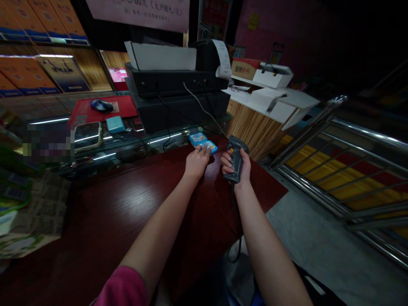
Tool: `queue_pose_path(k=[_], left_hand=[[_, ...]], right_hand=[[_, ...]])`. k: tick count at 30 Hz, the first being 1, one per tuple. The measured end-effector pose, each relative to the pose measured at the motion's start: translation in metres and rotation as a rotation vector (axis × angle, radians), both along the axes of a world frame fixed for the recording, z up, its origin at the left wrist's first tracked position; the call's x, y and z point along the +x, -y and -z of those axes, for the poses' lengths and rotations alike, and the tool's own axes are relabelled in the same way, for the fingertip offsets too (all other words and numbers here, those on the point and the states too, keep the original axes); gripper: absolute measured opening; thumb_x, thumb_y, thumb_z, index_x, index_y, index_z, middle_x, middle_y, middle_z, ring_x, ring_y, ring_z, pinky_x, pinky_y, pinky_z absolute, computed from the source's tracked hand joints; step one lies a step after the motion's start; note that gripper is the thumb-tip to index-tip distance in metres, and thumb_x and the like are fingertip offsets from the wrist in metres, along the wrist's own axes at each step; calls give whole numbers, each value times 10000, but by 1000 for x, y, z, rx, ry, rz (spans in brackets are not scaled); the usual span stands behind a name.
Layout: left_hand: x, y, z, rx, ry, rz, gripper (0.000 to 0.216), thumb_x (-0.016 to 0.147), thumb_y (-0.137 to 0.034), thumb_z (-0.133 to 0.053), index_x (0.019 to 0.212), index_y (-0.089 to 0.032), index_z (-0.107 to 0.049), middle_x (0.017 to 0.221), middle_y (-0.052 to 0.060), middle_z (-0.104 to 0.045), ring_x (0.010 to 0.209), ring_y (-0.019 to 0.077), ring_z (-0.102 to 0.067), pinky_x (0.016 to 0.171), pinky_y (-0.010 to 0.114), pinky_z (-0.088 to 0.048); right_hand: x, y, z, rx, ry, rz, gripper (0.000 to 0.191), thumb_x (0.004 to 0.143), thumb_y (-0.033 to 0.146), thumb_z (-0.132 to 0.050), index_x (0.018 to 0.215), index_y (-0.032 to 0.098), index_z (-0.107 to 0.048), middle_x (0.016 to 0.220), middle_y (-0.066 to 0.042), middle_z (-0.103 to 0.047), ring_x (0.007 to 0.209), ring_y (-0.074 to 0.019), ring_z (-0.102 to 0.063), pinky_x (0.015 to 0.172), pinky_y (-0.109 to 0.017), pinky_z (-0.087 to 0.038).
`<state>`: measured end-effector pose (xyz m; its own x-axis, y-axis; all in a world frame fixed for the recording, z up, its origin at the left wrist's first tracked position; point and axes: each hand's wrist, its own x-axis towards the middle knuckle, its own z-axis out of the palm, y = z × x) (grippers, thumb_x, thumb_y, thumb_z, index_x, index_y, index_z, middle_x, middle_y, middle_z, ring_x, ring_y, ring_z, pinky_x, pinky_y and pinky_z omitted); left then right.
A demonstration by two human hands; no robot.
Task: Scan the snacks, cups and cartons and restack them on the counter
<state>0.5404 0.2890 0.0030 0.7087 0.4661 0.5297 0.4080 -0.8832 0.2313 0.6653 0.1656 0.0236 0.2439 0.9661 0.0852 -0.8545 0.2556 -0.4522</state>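
My right hand (236, 168) is wrapped around a dark grey handheld barcode scanner (236, 158) with an orange button; its cable hangs down beside my forearm. The scanner's head points toward two small light-blue packets (202, 142) lying side by side on the dark red wooden counter (127, 204). My left hand (196, 161) rests on the counter with its fingertips on the nearer blue packet, fingers curled over its edge.
A black cash register (178, 100) with a receipt printer (212, 55) stands behind the packets. A mouse (100, 105) lies on a red mat, with a phone (87, 135) and a teal box (115, 124) nearby. Boxes of goods (28, 212) crowd the left; a metal railing (350, 170) stands right.
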Motion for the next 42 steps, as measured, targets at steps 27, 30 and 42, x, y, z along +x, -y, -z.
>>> queue_pose_path(k=[27, 30, 42], left_hand=[[-473, 91, -17, 479, 235, -559, 573, 934, -276, -693, 1465, -212, -486, 1368, 142, -652, 1317, 277, -581, 1154, 433, -422], [-503, 89, -14, 330, 169, -645, 627, 949, -322, -671, 1512, -170, -441, 1436, 192, -593, 1359, 314, -549, 1166, 482, -415], [-509, 89, -15, -51, -51, -598, 465, 973, -140, -522, 1428, -183, -604, 1477, 146, -613, 1441, 300, -511, 1222, 522, -361]], right_hand=[[-249, -33, 9, -20, 296, -802, 321, 903, 494, -642, 885, 198, -520, 746, 2, -480, 509, -98, -361, 271, -134, -336], [-297, -34, 8, 14, 320, -889, 330, 906, 500, -630, 890, 184, -534, 739, 1, -489, 503, -93, -359, 276, -135, -327], [-332, -22, 4, -33, 460, -919, 322, 950, 477, -570, 903, 158, -571, 724, -11, -499, 524, -110, -420, 300, -149, -312]])
